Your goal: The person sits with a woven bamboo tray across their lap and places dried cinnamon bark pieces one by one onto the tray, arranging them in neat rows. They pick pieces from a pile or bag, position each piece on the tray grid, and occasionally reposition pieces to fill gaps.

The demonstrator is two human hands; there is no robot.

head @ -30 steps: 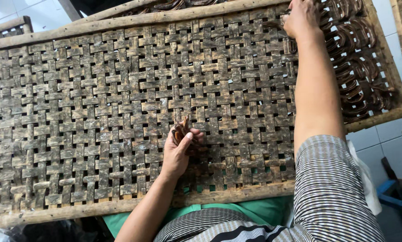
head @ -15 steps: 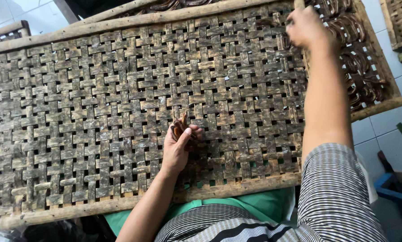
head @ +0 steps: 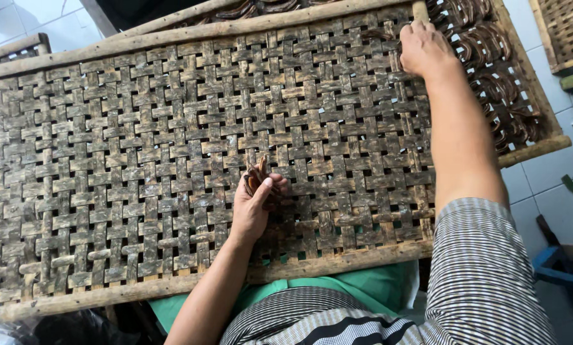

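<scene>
Left hand sits low on the woven tray, fingers curled shut around a small bunch of dark brown curved strips that poke up past the thumb. Right hand is stretched far out to the tray's upper right; it lies knuckles-up on the weave with the fingers bent downward, and whether they pinch anything underneath cannot be told. Just beyond that hand lies a spread of dark brown curled pieces, filling the right end of the tray up to its wooden edge. The tray itself is a flat lattice of weathered grey-brown slats, framed by rough wooden poles, one long pole running along the far side. Striped sleeve covers the right upper arm; green cloth shows below the near rail. Top right, a corner of a woven basket. Pale floor tiles at right, with a blue object beside them. No labels or packages show.
</scene>
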